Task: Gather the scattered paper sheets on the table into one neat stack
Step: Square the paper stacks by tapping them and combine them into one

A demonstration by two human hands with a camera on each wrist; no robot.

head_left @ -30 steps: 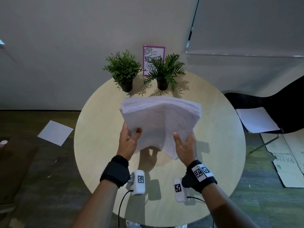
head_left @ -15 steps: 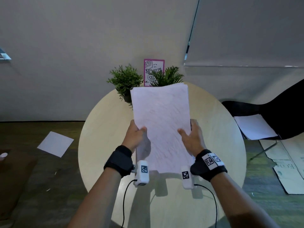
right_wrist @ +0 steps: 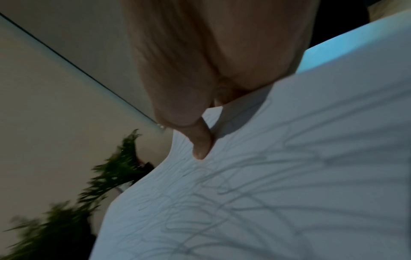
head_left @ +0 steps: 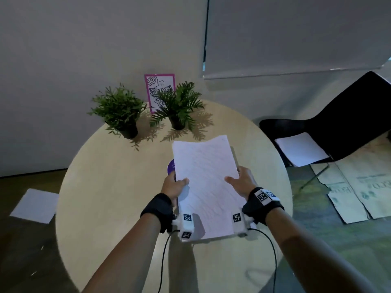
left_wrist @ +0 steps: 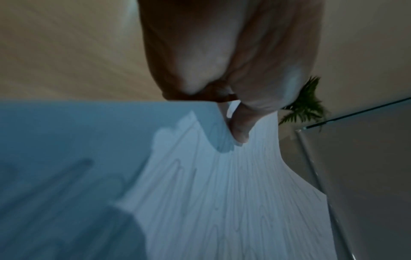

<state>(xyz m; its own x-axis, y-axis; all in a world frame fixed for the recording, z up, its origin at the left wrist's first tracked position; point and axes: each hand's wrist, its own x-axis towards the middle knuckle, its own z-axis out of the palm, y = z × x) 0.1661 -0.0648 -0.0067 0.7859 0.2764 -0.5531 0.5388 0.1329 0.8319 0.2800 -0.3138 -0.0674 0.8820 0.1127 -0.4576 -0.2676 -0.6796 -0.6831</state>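
A thick stack of white paper sheets (head_left: 206, 180) stands tilted over the round wooden table (head_left: 110, 187), its top sheet facing me with faint scribbles. My left hand (head_left: 174, 185) grips the stack's left edge, thumb on the front. My right hand (head_left: 241, 182) grips the right edge the same way. The left wrist view shows the thumb (left_wrist: 239, 126) pressed on the paper stack (left_wrist: 222, 193). In the right wrist view the thumb (right_wrist: 200, 140) lies on the scribbled paper stack (right_wrist: 266, 193). The fingers behind the paper are hidden.
Two small potted plants (head_left: 120, 111) (head_left: 178, 104) and a pink-framed card (head_left: 159, 89) stand at the table's far edge. A purple object (head_left: 171, 167) peeks from behind the stack. One loose sheet (head_left: 35, 205) lies on the floor left; another (head_left: 301, 149) rests on a black chair right.
The stack was bent and held flat above the table a second ago; it has been turned upright in both hands and has since come lower and to the right.
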